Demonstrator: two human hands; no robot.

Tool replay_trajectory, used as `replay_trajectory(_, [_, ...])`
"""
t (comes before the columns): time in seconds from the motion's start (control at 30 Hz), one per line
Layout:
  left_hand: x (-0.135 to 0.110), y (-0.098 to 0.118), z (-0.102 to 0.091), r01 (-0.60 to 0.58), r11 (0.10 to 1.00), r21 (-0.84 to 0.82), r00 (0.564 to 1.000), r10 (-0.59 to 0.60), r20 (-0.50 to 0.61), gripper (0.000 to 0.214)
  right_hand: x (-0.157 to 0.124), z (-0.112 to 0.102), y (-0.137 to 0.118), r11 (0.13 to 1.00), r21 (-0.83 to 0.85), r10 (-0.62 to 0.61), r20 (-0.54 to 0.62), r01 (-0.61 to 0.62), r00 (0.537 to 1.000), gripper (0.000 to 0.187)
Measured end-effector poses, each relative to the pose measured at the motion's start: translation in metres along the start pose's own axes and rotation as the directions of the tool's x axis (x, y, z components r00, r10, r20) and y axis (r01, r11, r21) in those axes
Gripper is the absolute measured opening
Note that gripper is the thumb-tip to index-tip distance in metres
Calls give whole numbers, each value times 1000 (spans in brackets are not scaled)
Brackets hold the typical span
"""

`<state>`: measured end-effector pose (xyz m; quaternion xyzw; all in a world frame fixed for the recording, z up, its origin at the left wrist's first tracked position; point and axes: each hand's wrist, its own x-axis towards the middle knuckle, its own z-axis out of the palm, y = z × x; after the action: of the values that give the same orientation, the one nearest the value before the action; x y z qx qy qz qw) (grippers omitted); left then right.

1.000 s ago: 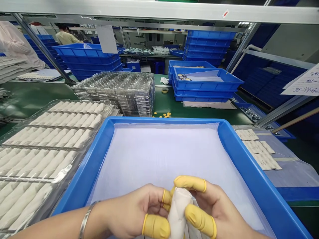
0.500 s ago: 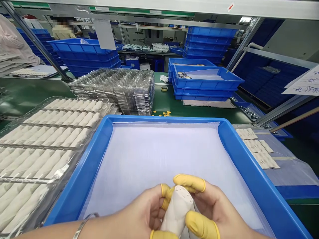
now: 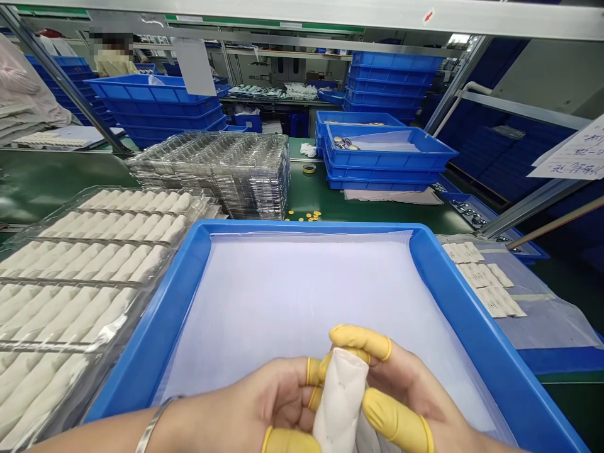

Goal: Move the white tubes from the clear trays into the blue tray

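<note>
A white faceted cylinder [image 3: 340, 396] stands nearly upright between my hands, over the near part of a blue tray [image 3: 306, 228] lined with a whitish sheet [image 3: 306, 289]. My left hand [image 3: 278, 402] wraps it from the left, thumb low and fingertips behind. On the other side my right hand [image 3: 401, 390] closes round it, index finger behind its top end and thumb at its right side. Yellow finger cots cover several fingertips of both hands. Another pale surface shows beneath the right thumb; whether it is a second piece I cannot tell. The cylinder's lower end is out of frame.
Clear plastic trays [image 3: 136, 283] of similar white pieces lie left. Behind stands a stack of clear trays [image 3: 221, 170], with blue bins [image 3: 387, 157] farther right. Small white packets [image 3: 481, 277] lie right. Small yellow rings are scattered past the tray. A metal frame crosses above.
The cylinder has tipped so its side faces me more and its holed end face is mostly out of sight. My right thumb has moved slightly right, my left thumb left. The view has shifted slightly.
</note>
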<state>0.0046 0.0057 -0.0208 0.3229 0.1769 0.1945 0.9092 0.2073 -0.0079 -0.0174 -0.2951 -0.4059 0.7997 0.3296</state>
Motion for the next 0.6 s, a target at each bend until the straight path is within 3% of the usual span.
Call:
replay_trajectory(0.13, [0,-5,-1,9,1000,-28,999,-10,-34,47,-3,-1,7,1000,-11,-8,-30,8,1000,40])
replay_trajectory(0.3, [0,-10,0,-26,999,-20,996,25,-90,43,-2,0,12,994,-42,-105,-75,102,992,43])
replay_trajectory(0.43, [1,-13,0,-1,1000,21,979,5,-204,53,4,5,7,997,13,-81,-19,81,997,38])
replay_trajectory(0.6, [0,-21,-2,8,993,117,967,22,-255,53,10,4,5,999,-3,-54,-15,54,998,39])
